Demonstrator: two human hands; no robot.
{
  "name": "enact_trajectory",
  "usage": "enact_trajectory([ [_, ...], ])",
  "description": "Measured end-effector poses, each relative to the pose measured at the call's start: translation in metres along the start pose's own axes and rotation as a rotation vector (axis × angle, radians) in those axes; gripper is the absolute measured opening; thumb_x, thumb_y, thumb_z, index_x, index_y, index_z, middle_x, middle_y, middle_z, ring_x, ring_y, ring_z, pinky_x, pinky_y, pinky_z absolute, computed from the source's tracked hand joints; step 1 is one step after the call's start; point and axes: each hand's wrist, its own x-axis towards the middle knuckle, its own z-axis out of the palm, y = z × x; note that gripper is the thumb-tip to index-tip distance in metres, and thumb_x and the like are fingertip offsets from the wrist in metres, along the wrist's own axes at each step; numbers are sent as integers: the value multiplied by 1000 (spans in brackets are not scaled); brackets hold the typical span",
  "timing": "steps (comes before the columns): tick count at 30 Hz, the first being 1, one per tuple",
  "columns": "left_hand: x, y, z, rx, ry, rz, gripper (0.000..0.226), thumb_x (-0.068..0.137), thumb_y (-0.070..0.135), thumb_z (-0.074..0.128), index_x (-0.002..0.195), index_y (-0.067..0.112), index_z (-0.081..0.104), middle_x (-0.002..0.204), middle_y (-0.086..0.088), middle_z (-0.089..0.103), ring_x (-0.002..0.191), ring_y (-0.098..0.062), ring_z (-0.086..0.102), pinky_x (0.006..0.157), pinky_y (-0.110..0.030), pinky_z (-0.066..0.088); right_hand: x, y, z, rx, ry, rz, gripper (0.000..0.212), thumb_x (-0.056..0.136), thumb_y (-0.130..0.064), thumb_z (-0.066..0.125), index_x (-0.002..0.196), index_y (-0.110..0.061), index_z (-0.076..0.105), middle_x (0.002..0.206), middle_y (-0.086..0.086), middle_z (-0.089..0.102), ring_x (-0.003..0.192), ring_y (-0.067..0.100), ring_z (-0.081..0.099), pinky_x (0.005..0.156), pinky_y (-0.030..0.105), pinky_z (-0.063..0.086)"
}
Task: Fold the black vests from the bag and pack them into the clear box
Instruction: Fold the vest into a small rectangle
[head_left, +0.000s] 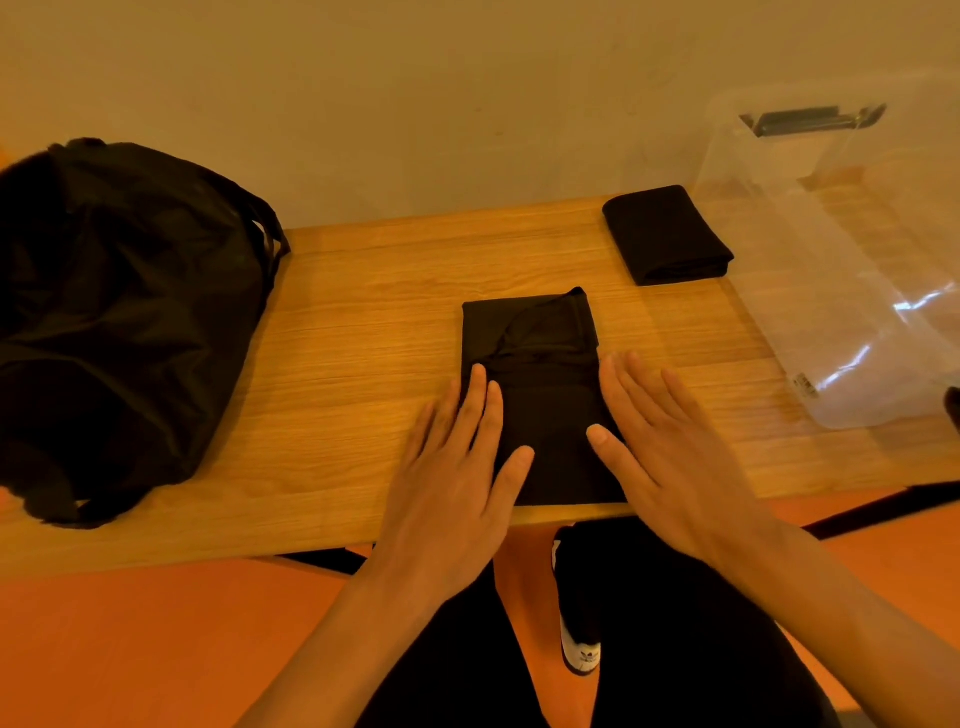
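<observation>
Item 1, vest in work (535, 374): black, folded to a narrow strip and lying flat at the middle of the counter (363, 338). Its long axis runs straight away from the person, the near end at the counter's front edge and the strap end towards the wall.

Item 2, left hand (457, 467): laid flat along the strip's left edge. The fingers (475, 395) are straight and released and the thumb rests on the cloth, grasping nothing.

Item 3, right hand (670, 452): mirrors the left on the right edge, palm down with fingers extended and thumb on the cloth. Both hands flank the near half, so the far half lies ahead of the fingertips. The next fold likely goes across the long axis.

Item 4, folded vest (667, 236): a finished black bundle at the far right of the counter, just beside the clear box (831, 260) and not inside it. The right hand is the nearer.

Item 5, bag (119, 312): black and slumped at the left end, well apart from the hands.
</observation>
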Motion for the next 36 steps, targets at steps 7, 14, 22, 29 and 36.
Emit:
enact_trajectory([
  [7, 58, -28, -29, -223, 282, 10, 33, 99, 31, 60, 129, 19, 63, 120, 6, 52, 109, -12, 54, 96, -34, 49, 48, 12, -24, 251, 282, 39, 54, 92, -32, 69, 142, -24, 52, 125, 1, 53, 118, 16, 48, 96, 27, 40],
  [14, 96, -40, -39, -163, 90, 154, 29, 91, 21, 75, 119, 19, 69, 105, 10, 51, 73, -2, 51, 74, -27, 49, 85, 19, -30, 98, 202, -98, 31, 83, -30, 80, 112, -20, 73, 109, 0, 61, 106, 19, 55, 94, 34, 47],
  [22, 95, -43, -45, -236, 163, 238, 7, 89, 16, 76, 95, 14, 72, 88, 15, 53, 76, -9, 57, 71, -31, 51, 77, 26, -21, 155, 357, -235, 21, 88, -23, 68, 101, -9, 75, 97, 6, 64, 91, 20, 58, 76, 27, 43],
  [29, 90, -48, -50, -233, 105, 278, 8, 84, 21, 81, 89, 23, 75, 98, 8, 63, 94, -15, 56, 85, -33, 46, 65, 27, -23, 187, 310, -294, 22, 88, -27, 66, 100, -11, 76, 95, 2, 64, 88, 18, 58, 70, 29, 48],
  [36, 89, -48, -48, -198, 43, 269, 9, 86, 22, 79, 87, 26, 71, 101, 13, 61, 96, -9, 52, 89, -28, 39, 63, 29, -22, 251, 222, -313, 24, 88, -29, 65, 102, -14, 77, 98, -2, 64, 91, 15, 59, 74, 34, 55],
])
